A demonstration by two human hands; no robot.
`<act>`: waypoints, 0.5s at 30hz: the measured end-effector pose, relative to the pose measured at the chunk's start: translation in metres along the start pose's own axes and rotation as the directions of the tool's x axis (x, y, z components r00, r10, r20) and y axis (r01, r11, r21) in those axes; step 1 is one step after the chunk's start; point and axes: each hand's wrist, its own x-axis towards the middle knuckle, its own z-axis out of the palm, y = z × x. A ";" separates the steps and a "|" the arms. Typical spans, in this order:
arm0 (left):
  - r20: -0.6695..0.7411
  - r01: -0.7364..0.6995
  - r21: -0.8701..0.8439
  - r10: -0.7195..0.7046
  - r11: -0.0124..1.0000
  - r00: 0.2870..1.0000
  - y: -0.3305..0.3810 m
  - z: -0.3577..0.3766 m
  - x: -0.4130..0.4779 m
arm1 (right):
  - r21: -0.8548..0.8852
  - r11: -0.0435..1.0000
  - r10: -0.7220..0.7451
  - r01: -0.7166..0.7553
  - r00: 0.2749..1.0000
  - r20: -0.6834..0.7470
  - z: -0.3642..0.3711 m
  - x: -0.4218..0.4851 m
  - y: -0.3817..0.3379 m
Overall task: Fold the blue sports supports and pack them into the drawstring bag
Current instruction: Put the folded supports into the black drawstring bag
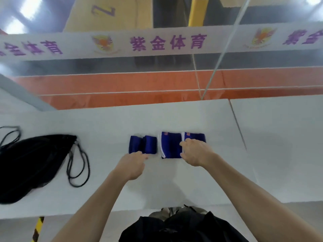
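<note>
Dark garment [183, 227]: the person's clothing, lowest in view, just below the near edge of the table.
Left hand [132, 163]: fingers curled, thumb and forefinger closed together on the near edge of the plain blue support [143, 144].
Right hand [197, 152]: knuckles up, fingers bent down where the white-trimmed blue support [170, 145] meets the right-hand blue support [195, 137]; gripping or only pressing cannot be told.
Supports: three folded pieces in a row mid-table, the plain one just apart from the other two, which touch.
Drawstring bag [31, 163]: black, lying flat at the table's left end, running out of view, well apart from the supports.
Cords [78, 165]: looped on the table beside the bag's right side.
White table [104, 123]: bare surface between bag and supports, and from the supports to both the far and near edges.
Right edge: a narrow gap divides it from a second white table [279, 137].
</note>
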 end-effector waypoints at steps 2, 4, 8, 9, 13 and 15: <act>-0.019 0.108 0.066 -0.107 0.992 0.994 -0.021 0.000 -0.028 | -0.060 0.994 -0.095 0.094 0.995 -0.030 -0.003 0.010 -0.025; -0.053 0.221 0.086 -0.217 0.972 0.975 -0.046 0.009 -0.060 | -0.107 0.978 -0.186 0.181 0.982 -0.040 -0.001 0.020 -0.052; -0.031 0.442 -0.005 -0.442 0.897 0.896 -0.098 0.032 -0.136 | -0.157 0.920 -0.364 0.360 0.931 0.001 0.003 0.037 -0.118; -0.023 0.488 -0.035 -0.489 0.872 0.872 -0.110 0.038 -0.153 | -0.165 0.902 -0.402 0.399 0.916 0.018 0.005 0.041 -0.135; -0.033 0.596 -0.118 -0.603 0.794 0.797 -0.149 0.056 -0.203 | -0.195 0.842 -0.505 0.503 0.862 0.043 0.011 0.052 -0.201; -0.060 0.619 -0.167 -0.635 0.767 0.770 -0.171 0.062 -0.216 | -0.208 0.823 -0.531 0.529 0.846 0.048 0.012 0.060 -0.233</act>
